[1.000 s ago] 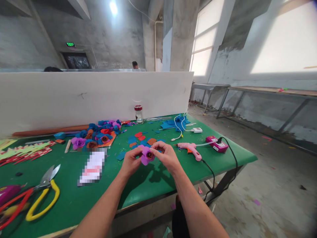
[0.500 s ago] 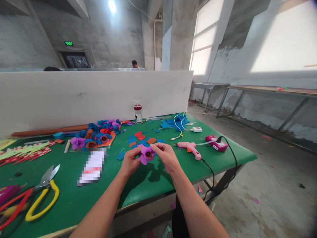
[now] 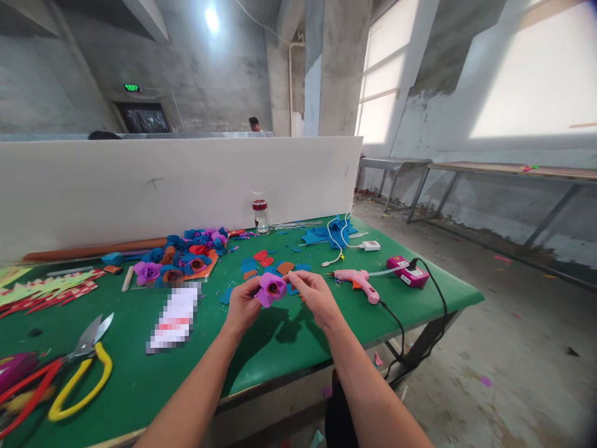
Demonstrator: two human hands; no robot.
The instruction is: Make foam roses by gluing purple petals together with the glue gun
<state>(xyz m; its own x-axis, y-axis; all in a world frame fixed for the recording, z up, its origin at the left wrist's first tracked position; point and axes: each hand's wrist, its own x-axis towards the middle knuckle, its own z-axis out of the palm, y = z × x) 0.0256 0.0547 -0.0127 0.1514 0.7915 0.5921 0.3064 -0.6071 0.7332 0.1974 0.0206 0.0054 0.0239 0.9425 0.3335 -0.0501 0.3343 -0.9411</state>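
The left hand (image 3: 245, 305) pinched in its fingers the left edge of a purple, ruffled flower (image 3: 271, 290) with a dark brown centre, seemingly paper, above the green-covered tabletop (image 3: 140, 386). The fingers of the right hand (image 3: 313, 295) were drawn together at its right edge; whether they gripped a petal was unclear. Working the petals well probably called for a light touch while the left fingers steadied the flower. Just beyond lay loose blue, red and brown pieces (image 3: 285, 268); rightward, a pink glue gun (image 3: 354, 278).

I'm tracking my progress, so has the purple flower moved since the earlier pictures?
Yes, the purple flower has shifted slightly left, farther from the pink glue gun.
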